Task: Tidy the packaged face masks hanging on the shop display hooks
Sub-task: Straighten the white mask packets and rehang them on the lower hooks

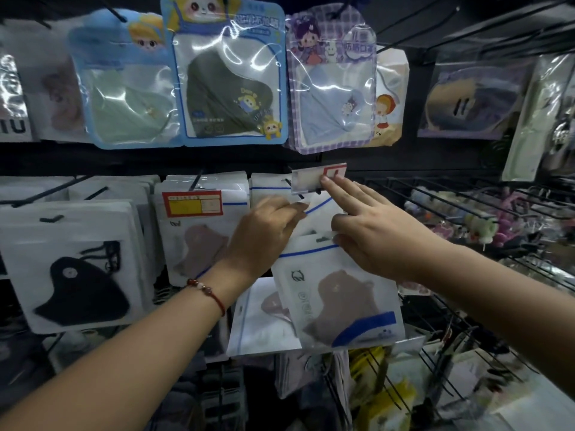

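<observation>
Dark shop wall panels carry rows of black wire hooks [435, 197], most of them hung with packaged face masks. Along the top row hang three cartoon-printed packs: a light blue one with a green mask [124, 88], a blue-edged one with a dark green mask [230, 79] and a purple checked one with a pale blue mask [333, 85]. Lower left, a stack of white packs shows a black mask [77, 269]. Beside it hangs a white pack with a pinkish mask and a red and yellow price label [193, 204].

At the middle, the person's right hand [376, 231] pinches the top edge of a white pack with a blue stripe and a brown mask [339, 303], thumb at its hang hole, while the forefinger stretches up to touch a small price tag holder [319, 179] at the tip of a hook. That pack hangs tilted, its lower part in front of another white pack [261, 325]. The left hand [264, 234], with a red bead bracelet [207, 290] on the wrist, reaches to the packs on the same hook; its fingers are curled onto the white packs behind, though whether they grip one is hard to tell through the blur.

To the right, bare hooks jut out above small plush trinkets [479, 225].
</observation>
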Tool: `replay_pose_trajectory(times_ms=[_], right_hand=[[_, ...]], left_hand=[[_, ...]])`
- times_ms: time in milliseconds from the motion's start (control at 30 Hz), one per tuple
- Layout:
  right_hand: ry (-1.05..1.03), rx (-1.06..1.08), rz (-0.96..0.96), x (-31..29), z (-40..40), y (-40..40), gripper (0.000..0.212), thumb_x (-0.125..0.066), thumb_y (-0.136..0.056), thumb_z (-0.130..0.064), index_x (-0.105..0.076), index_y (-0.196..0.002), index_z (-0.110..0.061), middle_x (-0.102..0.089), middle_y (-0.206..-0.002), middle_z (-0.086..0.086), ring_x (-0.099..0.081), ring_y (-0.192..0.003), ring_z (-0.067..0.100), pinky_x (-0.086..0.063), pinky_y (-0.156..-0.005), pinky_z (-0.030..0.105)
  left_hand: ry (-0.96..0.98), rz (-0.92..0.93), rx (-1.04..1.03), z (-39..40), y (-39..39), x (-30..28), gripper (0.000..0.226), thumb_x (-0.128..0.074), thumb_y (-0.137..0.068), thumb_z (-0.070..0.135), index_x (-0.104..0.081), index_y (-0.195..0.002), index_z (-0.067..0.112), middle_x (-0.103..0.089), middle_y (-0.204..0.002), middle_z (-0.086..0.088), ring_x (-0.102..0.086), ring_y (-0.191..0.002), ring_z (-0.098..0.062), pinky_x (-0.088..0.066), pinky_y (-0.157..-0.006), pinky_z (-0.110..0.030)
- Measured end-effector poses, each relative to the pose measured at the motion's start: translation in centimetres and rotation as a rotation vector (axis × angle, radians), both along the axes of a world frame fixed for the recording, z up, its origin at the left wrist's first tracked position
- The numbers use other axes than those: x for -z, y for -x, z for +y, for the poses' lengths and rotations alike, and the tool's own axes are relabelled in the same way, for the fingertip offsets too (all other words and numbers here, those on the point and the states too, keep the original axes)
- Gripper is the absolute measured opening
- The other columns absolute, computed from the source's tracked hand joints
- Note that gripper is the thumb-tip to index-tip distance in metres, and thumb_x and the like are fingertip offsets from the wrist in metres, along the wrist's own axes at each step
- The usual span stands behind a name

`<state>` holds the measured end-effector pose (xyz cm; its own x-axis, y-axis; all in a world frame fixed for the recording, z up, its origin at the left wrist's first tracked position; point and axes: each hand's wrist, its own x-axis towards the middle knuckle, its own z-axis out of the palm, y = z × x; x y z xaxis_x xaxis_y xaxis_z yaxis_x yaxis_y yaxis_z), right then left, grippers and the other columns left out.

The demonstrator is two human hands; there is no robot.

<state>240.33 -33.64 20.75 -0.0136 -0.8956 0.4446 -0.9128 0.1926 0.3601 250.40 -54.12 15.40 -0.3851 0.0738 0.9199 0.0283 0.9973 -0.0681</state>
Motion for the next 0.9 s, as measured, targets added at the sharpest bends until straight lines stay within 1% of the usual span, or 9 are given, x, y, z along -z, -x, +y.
replay_pose_trajectory(times_ms=[100, 233, 300, 400, 533, 667, 733, 800, 900], right_hand=[[0.004, 0.012, -0.001, 0.2, -0.2, 0.0, 0.028, -0.04, -0.099, -0.032, -0.062, -0.092, -0.015, -0.01, -0.163, 0.016, -0.005, -0.151, 0.031, -0.003, -0.121, 0.037], [0.025, 0.003, 0.012, 0.1, -0.1, 0.1, 0.042, -0.025, -0.095, -0.039, -0.061, -0.088, -0.017, -0.014, -0.163, 0.015, -0.009, -0.151, 0.031, -0.009, -0.121, 0.041], [0.025, 0.006, 0.018, 0.1, -0.1, 0.2, 0.042, -0.025, -0.095, -0.039, -0.061, -0.089, -0.017, -0.015, -0.163, 0.014, -0.008, -0.151, 0.031, -0.009, -0.122, 0.041], [0.033, 0.011, 0.022, 0.2, -0.3, 0.3, 0.042, -0.027, -0.096, -0.038, -0.062, -0.089, -0.017, -0.014, -0.163, 0.014, -0.008, -0.151, 0.031, -0.011, -0.123, 0.042], [0.047, 0.027, 0.045, 0.7, -0.4, 0.3, 0.041, -0.029, -0.096, -0.037, -0.064, -0.09, -0.016, -0.013, -0.163, 0.013, -0.008, -0.151, 0.031, -0.011, -0.123, 0.042], [0.066, 0.029, 0.056, 1.0, -0.7, 0.4, 0.04, -0.029, -0.096, -0.037, -0.064, -0.088, -0.016, -0.014, -0.163, 0.013, -0.01, -0.151, 0.032, -0.012, -0.123, 0.044], [0.071, 0.025, 0.052, 1.0, -0.7, 0.5, 0.041, -0.029, -0.096, -0.038, -0.063, -0.087, -0.017, -0.014, -0.163, 0.012, -0.008, -0.151, 0.032, -0.013, -0.122, 0.045], [0.076, 0.022, 0.06, 1.0, -0.6, 0.6, 0.039, -0.031, -0.095, -0.036, -0.063, -0.087, -0.016, -0.016, -0.163, 0.012, -0.007, -0.151, 0.032, -0.014, -0.122, 0.046], [0.085, 0.018, 0.052, 1.1, -0.5, 0.7, 0.037, -0.033, -0.096, -0.035, -0.064, -0.089, -0.015, -0.017, -0.163, 0.012, -0.007, -0.151, 0.032, -0.013, -0.123, 0.045]], left_hand=[[-0.064, -0.05, 0.038, -0.2, 1.1, 0.4, 0.022, -0.067, -0.096, 0.016, -0.073, -0.114, 0.006, -0.07, -0.092, -0.007, -0.063, -0.083, -0.02, -0.052, -0.076, -0.028], [-0.166, -0.079, 0.01, -0.6, 2.0, 0.5, 0.026, -0.061, -0.098, 0.026, -0.073, -0.118, 0.014, -0.071, -0.092, -0.001, -0.063, -0.083, -0.014, -0.049, -0.075, -0.021], [-0.124, -0.075, -0.053, -0.7, 2.3, 0.4, 0.026, -0.061, -0.097, 0.027, -0.073, -0.117, 0.015, -0.072, -0.093, 0.0, -0.065, -0.082, -0.014, -0.047, -0.074, -0.018], [0.044, -0.06, -0.166, -1.4, 3.1, 0.3, 0.024, -0.064, -0.096, 0.025, -0.073, -0.115, 0.014, -0.072, -0.094, -0.002, -0.067, -0.083, -0.019, -0.054, -0.075, -0.028], [0.152, -0.115, -0.332, -3.1, 3.7, 0.8, 0.029, -0.057, -0.099, 0.025, -0.066, -0.124, 0.014, -0.068, -0.101, -0.009, -0.064, -0.088, -0.03, -0.051, -0.079, -0.042], [0.148, -0.159, -0.383, -3.0, 2.8, 1.8, 0.047, -0.06, -0.092, 0.012, -0.057, -0.138, 0.017, -0.059, -0.128, -0.015, -0.055, -0.112, -0.034, -0.042, -0.099, -0.047], [0.118, -0.146, -0.336, -2.7, 1.6, 1.8, 0.051, -0.055, -0.088, 0.003, -0.058, -0.138, 0.015, -0.056, -0.135, -0.018, -0.051, -0.12, -0.036, -0.04, -0.104, -0.049], [0.098, -0.099, -0.2, -2.0, -0.3, 1.5, 0.036, -0.048, -0.097, 0.007, -0.066, -0.128, 0.01, -0.061, -0.13, -0.019, -0.055, -0.119, -0.036, -0.043, -0.102, -0.05], [-0.012, -0.079, 0.035, -0.1, -3.6, 1.0, 0.034, -0.042, -0.098, 0.008, -0.069, -0.119, 0.005, -0.068, -0.118, -0.012, -0.062, -0.113, -0.025, -0.051, -0.099, -0.038]])
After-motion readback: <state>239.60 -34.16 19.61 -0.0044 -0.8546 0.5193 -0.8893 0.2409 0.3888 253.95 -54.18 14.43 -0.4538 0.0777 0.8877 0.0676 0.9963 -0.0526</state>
